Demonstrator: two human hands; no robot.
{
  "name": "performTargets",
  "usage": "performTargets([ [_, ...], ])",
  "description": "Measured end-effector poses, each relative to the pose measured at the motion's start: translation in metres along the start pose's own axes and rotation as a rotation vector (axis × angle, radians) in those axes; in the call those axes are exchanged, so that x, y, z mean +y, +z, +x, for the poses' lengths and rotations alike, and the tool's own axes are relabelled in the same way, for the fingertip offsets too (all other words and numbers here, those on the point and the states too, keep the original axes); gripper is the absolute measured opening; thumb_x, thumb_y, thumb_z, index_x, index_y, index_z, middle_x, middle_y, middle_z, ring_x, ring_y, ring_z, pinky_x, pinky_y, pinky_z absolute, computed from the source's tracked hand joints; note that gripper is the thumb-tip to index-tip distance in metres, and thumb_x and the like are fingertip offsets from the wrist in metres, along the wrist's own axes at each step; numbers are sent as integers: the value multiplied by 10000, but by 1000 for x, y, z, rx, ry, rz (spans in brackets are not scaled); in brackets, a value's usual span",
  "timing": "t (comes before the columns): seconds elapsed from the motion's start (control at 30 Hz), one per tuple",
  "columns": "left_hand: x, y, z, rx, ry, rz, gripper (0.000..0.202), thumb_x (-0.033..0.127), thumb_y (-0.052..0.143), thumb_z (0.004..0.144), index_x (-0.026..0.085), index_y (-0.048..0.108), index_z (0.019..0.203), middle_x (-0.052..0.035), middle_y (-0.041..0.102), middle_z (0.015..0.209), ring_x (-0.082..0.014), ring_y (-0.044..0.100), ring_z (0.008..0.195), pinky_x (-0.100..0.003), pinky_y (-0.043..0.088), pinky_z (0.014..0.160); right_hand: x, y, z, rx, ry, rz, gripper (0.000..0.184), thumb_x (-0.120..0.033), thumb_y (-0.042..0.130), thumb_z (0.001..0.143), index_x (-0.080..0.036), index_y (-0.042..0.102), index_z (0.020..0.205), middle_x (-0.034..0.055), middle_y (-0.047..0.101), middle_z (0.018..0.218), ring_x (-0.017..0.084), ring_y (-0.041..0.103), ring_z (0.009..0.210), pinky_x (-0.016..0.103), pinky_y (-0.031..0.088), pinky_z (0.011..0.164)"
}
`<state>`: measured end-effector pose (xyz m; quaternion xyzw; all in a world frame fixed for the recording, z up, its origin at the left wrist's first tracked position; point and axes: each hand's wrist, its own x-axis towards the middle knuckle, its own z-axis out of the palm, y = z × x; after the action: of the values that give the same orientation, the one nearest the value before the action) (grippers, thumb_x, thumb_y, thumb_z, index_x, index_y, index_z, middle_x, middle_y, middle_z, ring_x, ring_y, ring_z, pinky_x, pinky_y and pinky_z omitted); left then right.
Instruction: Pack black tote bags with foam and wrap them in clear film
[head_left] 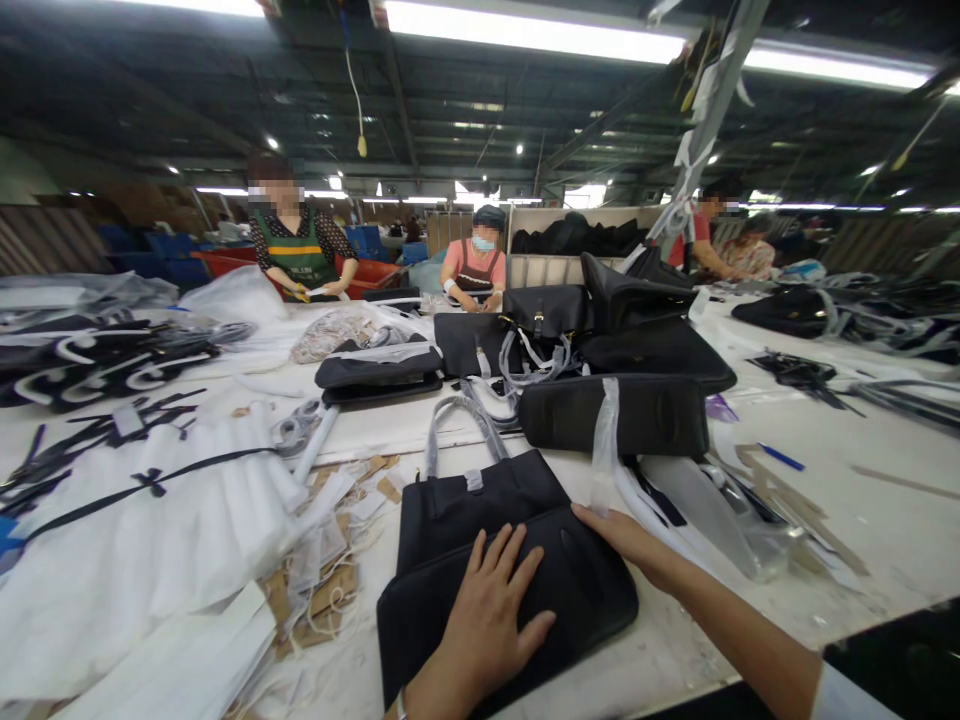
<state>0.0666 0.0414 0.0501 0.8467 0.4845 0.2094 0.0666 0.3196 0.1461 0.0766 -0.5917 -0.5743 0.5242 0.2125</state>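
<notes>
Squarely under L hand [487, 610] lies black bag [585, 588], R hand [624, 540] at edge.

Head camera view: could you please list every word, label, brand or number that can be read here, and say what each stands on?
No text can be read in this view.
On the green apron, the mark by the yellow band is too small and blurred to read.
On the paper tags lying on the table, there is no legible print.
On the paper strips tied to the slanted pole, any writing is blurred.
On the black bag at the front, no brand or label shows.
</notes>
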Motion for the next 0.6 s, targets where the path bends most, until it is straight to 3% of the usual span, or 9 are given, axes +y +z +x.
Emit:
performTargets([
  [0.17, -1, 0, -1, 6, 11, -1, 632, 548, 460, 943, 329, 299, 1514, -10, 232, 1620, -280, 228, 1481, -581, 213, 1201, 1, 0, -3, 30, -10, 59, 558, -649, 577, 824, -182, 726, 1091, 97, 726, 1148, 284, 625, 1163, 434, 413, 1079],
  [0.33, 0, -2, 0, 19, 12, 10, 632, 540, 481, 937, 315, 322, 1506, -30, 254, 1613, -288, 249, 1472, -578, 221, 1197, -7, -2, -6, -159, -24, 217, 558, -638, 559, 856, -163, 720, 1100, 105, 733, 1132, 269, 654, 1117, 411, 428, 1066],
  [0.5, 2, -3, 1, -5, -3, 0, 628, 547, 481, 933, 311, 338, 1497, -31, 275, 1606, -281, 254, 1471, -576, 211, 1198, -6, -4, -3, -94, -7, 143, 559, -632, 569, 853, -157, 711, 1112, 100, 729, 1143, 268, 643, 1137, 409, 412, 1081],
  [0.6, 1, -2, 1, -4, 4, 16, 626, 542, 488, 931, 310, 343, 1494, -33, 285, 1602, -280, 260, 1468, -574, 208, 1198, 4, -7, -4, -155, -75, 147, 590, -631, 514, 883, -140, 681, 1166, 120, 702, 1198, 280, 623, 1170, 417, 425, 1074],
])
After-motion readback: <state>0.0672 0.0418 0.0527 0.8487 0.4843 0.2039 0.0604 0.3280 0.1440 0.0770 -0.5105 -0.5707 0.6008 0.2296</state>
